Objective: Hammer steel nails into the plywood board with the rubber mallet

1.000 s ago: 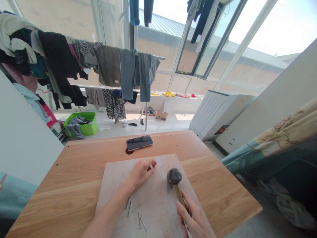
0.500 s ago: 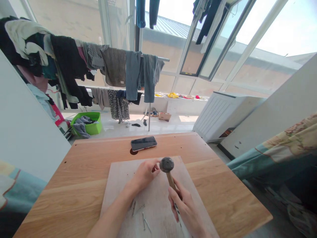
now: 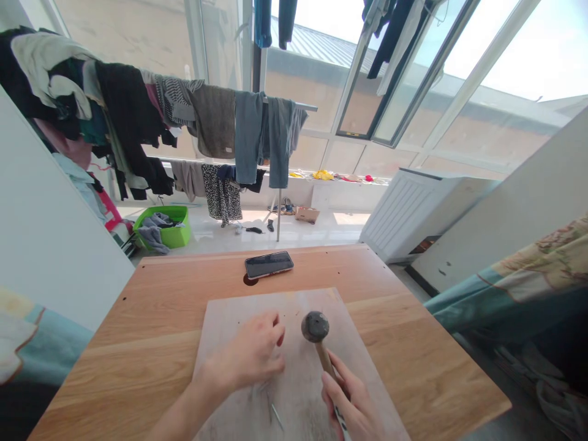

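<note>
Pulling back over the pale board (image 3: pixel 301 383) since half a second ago, my left hand (image 3: pixel 257 349) sits near the nails (image 3: pixel 277 416) at lower center, fingers half curled; I cannot tell whether it holds anything. My right hand (image 3: pixel 351 398) wraps the hammer (image 3: pixel 323 358), right of lower center: head lower than before, pointing up-left, handle slanting down-right.

The hammer (image 3: pixel 324 356) has a black head (image 3: pixel 315 326) scuffed with grey, and a brown handle (image 3: pixel 327 365). The board (image 3: pixel 303 383) is pale grey, one nail (image 3: pixel 277 416) silvery, and the surface (image 3: pixel 408 361) honey-brown with streaky wood grain. The phone (image 3: pixel 269 264) is black, the basket (image 3: pixel 179 236) bright green, the towel (image 3: pixel 214 122) grey-brown, the trousers (image 3: pixel 279 144) slate blue. One cloth (image 3: pixel 222 195) is black speckled with white; the curtain (image 3: pixel 537 260) joins teal and flowered cream.
</note>
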Demonstrator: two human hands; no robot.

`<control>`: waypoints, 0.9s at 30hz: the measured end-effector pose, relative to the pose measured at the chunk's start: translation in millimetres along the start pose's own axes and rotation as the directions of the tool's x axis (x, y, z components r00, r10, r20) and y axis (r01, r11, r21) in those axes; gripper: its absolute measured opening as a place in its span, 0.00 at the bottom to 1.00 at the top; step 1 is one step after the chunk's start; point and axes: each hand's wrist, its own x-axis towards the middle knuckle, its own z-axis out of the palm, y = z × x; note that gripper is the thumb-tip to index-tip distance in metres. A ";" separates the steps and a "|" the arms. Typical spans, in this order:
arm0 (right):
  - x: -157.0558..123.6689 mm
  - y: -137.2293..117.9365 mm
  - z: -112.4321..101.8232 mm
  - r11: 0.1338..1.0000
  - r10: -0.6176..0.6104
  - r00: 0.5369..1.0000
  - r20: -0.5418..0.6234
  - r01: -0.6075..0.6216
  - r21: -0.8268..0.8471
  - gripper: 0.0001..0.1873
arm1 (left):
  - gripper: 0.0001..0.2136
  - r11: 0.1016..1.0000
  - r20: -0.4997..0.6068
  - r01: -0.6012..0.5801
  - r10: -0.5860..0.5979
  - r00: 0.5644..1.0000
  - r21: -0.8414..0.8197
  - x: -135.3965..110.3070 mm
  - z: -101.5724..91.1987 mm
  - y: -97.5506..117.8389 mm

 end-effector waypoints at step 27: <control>5.5 19.4 5.6 0.998 -0.050 0.996 -0.068 0.048 -0.034 0.43 | 0.06 0.883 -0.364 -0.093 -0.091 0.927 -0.459 41.9 39.2 -45.3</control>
